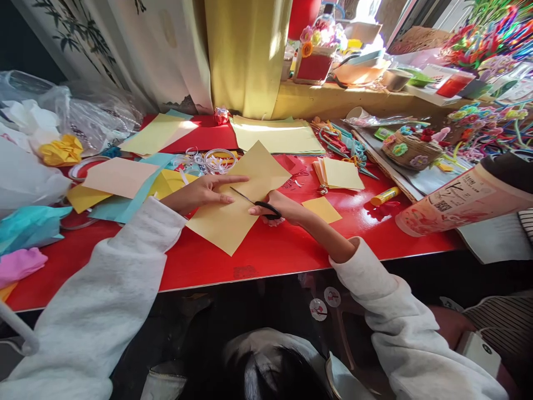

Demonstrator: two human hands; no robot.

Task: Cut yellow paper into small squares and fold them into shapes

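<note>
A yellow paper sheet (227,228) is over the red counter (300,244), scissors (272,210) at its middle. The right hand (285,208) curls around their handles; the left hand (204,193) spreads thumb and forefinger on the sheet, any grip underneath hidden. Beyond lie pale-yellow sheets (277,139); rightward, a yellow tube (385,196) and a cup (449,197).

This place is looking like a craft corner, perhaps in a home. Long curtains (245,55) are hanging behind a red tabletop (287,247). Paper piles (275,136) are lying there, a little flower basket (410,149) is sitting nearby, and bright stems (491,41) are crowding by the window (447,25).
</note>
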